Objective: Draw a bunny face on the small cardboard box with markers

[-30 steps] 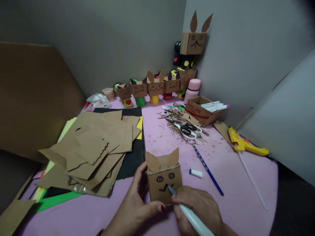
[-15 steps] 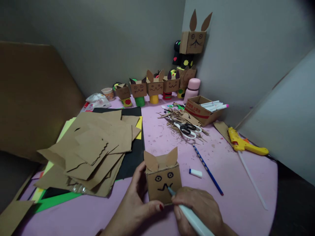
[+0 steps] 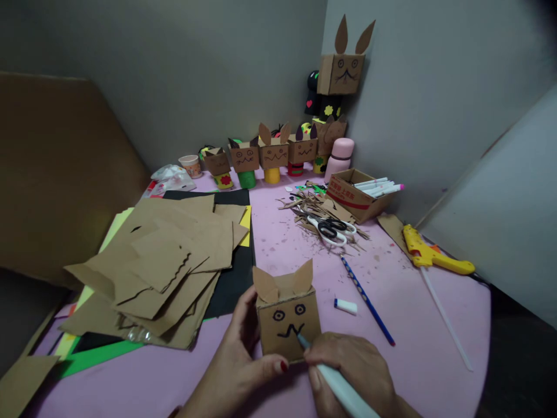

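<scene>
A small brown cardboard box [image 3: 285,325] with two pointed ears stands on the pink table top [image 3: 404,302] near its front edge. Two eyes and a zigzag mouth are drawn on its front in black. My left hand [image 3: 237,366] wraps round the box's left side, thumb along its bottom edge. My right hand [image 3: 352,371] grips a pale marker [image 3: 337,386], whose tip touches the right end of the drawn mouth.
A pile of brown card pieces [image 3: 165,261] on black, green and yellow sheets lies to the left. Scissors [image 3: 331,229] on card scraps, a blue pencil [image 3: 368,302], a white cap [image 3: 346,306], a yellow glue gun [image 3: 435,258] and a box of markers [image 3: 359,194] lie right. Finished box figures [image 3: 274,154] line the back wall.
The marker tip has drawn the black mouth line further to the right on the box front. Both hands and the box have barely shifted.
</scene>
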Demonstrator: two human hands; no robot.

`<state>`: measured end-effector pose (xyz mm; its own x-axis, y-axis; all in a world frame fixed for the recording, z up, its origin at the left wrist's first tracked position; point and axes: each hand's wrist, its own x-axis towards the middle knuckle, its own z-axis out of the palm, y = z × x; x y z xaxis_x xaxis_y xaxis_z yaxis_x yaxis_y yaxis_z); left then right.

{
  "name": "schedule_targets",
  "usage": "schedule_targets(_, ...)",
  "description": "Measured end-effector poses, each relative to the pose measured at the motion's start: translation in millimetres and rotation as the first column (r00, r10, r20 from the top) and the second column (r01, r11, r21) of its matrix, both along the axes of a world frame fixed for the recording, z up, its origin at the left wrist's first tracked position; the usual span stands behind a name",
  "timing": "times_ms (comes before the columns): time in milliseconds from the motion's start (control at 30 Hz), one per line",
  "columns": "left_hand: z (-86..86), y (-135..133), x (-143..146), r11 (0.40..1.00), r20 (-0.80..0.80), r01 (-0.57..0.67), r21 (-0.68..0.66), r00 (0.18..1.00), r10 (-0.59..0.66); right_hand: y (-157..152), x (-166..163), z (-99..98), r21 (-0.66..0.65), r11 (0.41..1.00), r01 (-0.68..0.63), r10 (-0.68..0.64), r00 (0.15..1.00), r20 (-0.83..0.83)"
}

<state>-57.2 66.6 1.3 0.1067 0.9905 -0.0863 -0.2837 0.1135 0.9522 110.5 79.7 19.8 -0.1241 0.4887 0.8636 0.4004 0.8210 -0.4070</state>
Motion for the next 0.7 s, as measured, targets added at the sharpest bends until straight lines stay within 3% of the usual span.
schedule_targets(700, -0.3, -1.7, -0.2, 1.000, -0.033, -0.010, 0.010, 0.999, 0.010, -0.6, 2.9, 1.1, -0.002, 1.000, -0.014, 0.014, 1.000, 0.025)
